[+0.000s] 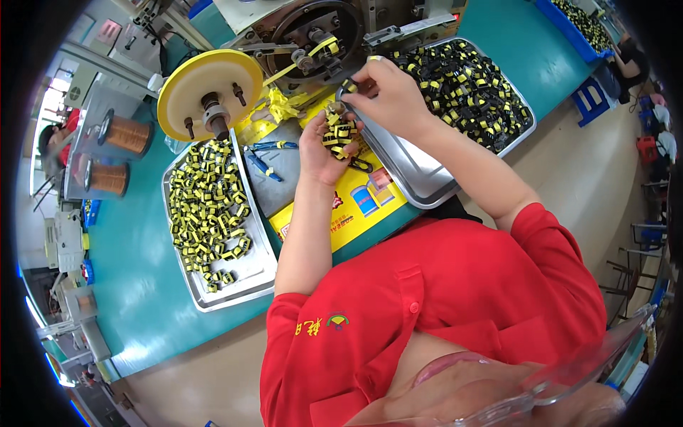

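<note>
My left hand [320, 158] is cupped palm up around several small coil bobbins [338, 136], black and wrapped in yellow tape. Just above it, my right hand [393, 98] pinches a single small black-and-yellow coil bobbin [348, 85] between thumb and fingertips. Both hands are in front of a taping machine [313, 43], whose spindle carries a yellow-wrapped piece [326, 47]. Yellow tape runs to it from a large tape roll [212, 92] on the left. My right forearm passes over the right metal tray [420, 178], which holds a heap of similar bobbins [469, 92].
A left metal tray [206, 299] holds many yellow-taped bobbins [206, 206]. Blue-handled cutters [265, 165] and crumpled yellow tape [282, 107] lie between the trays. Copper wire spools [126, 134] stand at the left. A blue bin [569, 32] is at the far right.
</note>
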